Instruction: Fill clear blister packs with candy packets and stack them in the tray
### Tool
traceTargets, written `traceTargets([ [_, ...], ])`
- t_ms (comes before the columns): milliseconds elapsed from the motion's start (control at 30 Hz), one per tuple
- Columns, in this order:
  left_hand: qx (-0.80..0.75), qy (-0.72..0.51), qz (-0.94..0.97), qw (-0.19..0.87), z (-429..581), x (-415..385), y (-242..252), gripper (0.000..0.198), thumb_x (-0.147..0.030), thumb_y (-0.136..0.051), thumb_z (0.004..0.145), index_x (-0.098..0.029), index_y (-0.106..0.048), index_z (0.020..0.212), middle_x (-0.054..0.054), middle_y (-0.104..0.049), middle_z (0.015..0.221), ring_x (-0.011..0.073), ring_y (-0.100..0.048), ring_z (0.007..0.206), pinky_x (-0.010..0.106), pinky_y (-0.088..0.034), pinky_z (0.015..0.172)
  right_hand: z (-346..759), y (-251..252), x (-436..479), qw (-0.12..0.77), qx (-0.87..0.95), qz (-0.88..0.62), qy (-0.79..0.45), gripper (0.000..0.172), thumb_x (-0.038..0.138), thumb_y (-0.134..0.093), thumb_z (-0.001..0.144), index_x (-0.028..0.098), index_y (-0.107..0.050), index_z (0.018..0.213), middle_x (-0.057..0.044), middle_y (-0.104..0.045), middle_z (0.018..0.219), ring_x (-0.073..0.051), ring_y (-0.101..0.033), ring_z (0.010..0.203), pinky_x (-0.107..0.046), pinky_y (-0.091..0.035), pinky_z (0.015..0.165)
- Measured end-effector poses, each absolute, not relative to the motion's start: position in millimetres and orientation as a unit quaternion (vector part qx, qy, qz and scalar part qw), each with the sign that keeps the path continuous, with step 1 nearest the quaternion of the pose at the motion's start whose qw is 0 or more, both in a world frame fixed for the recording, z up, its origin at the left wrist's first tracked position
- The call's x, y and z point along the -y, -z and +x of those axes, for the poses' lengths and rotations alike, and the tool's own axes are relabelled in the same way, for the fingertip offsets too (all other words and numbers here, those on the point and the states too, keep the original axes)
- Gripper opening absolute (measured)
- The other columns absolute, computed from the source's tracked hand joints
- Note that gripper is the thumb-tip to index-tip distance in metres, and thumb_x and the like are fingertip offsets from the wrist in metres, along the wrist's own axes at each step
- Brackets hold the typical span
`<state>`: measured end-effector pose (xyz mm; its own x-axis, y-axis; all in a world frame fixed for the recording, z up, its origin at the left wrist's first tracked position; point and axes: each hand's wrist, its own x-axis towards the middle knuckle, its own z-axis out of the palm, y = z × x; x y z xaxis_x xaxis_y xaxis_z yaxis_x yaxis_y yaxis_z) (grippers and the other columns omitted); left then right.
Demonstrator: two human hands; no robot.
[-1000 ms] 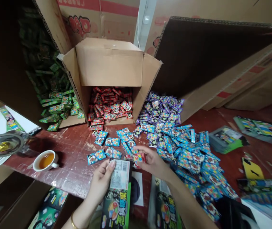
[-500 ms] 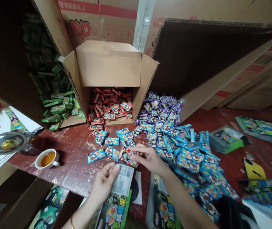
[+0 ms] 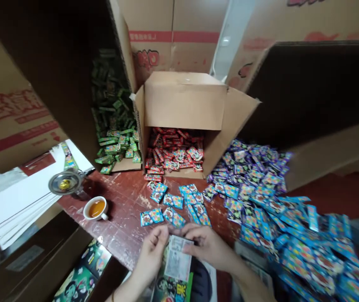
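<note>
Low in the middle of the view, a printed bag [image 3: 177, 261] with a pale label panel and a green-and-black lower part stands upright between my hands. My left hand [image 3: 154, 248] pinches its upper left edge with thumb and fingers. At the top right corner, my right hand [image 3: 209, 247] has its thumb on the front, its other fingers bent behind the edge. No red packet shows; whether one is inside the bag or behind the fingers is hidden. Just beyond my hands lie several blue candy packets [image 3: 152, 217] on the dark red table [image 3: 121, 235].
Open cartons hold green packets [image 3: 121, 144] at left and red packets [image 3: 176, 153] in the middle. Purple packets [image 3: 255, 161] and a blue packet heap [image 3: 308, 251] spread at right. A tea cup [image 3: 95, 208] stands left, near a strainer [image 3: 64, 183] and white sheets [image 3: 18, 205].
The red packet that my right hand held over the bag's mouth is out of sight, and that hand has come down onto the bag. The view has swung left.
</note>
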<state>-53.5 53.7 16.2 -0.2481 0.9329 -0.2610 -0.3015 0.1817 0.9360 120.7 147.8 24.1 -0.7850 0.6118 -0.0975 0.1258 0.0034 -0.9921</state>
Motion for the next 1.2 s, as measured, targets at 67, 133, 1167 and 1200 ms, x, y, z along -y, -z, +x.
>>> traceTargets([
  [67,-0.611,-0.589,0.326,0.417,-94.6,-80.2,-23.8,0.043,-0.053,-0.047,0.088,-0.017,-0.065,0.104,0.011,-0.070,0.107,0.0218,-0.066,0.096,0.029,-0.054,0.073,115.9,-18.7,-147.9,0.200,0.672,-0.286,-0.653,0.028,0.041,-0.076,0.072,0.014,-0.069,0.067,-0.010,-0.064,0.085,-0.020,-0.063,0.082,-0.028,-0.048,0.071],
  [133,-0.680,-0.599,0.321,0.274,-144.4,-122.7,-32.9,0.035,-0.045,-0.051,0.088,-0.017,-0.062,0.107,0.012,-0.066,0.117,0.0231,-0.062,0.109,0.033,-0.053,0.084,115.5,-16.5,-147.1,0.199,0.668,-0.290,-0.656,0.029,0.042,-0.075,0.073,0.014,-0.068,0.065,-0.009,-0.065,0.080,-0.019,-0.062,0.078,-0.027,-0.048,0.069],
  [1167,-0.546,-0.476,0.368,0.583,-44.5,-62.2,-22.3,0.035,-0.041,-0.075,0.071,-0.019,-0.074,0.097,0.005,-0.074,0.097,0.0173,-0.066,0.082,0.024,-0.050,0.070,131.0,-32.3,-139.9,0.376,0.605,-0.379,-0.591,0.037,0.054,-0.075,0.069,0.019,-0.074,0.080,-0.007,-0.068,0.100,-0.022,-0.063,0.096,-0.038,-0.047,0.093],
  [1200,-0.542,-0.480,0.386,0.571,-41.8,-64.3,-25.3,0.038,-0.039,-0.076,0.069,-0.020,-0.073,0.103,0.005,-0.072,0.105,0.0192,-0.065,0.090,0.026,-0.051,0.076,133.0,-37.5,-144.8,0.416,0.600,-0.394,-0.559,0.034,0.050,-0.075,0.071,0.019,-0.074,0.086,-0.007,-0.068,0.103,-0.021,-0.062,0.097,-0.038,-0.047,0.093],
])
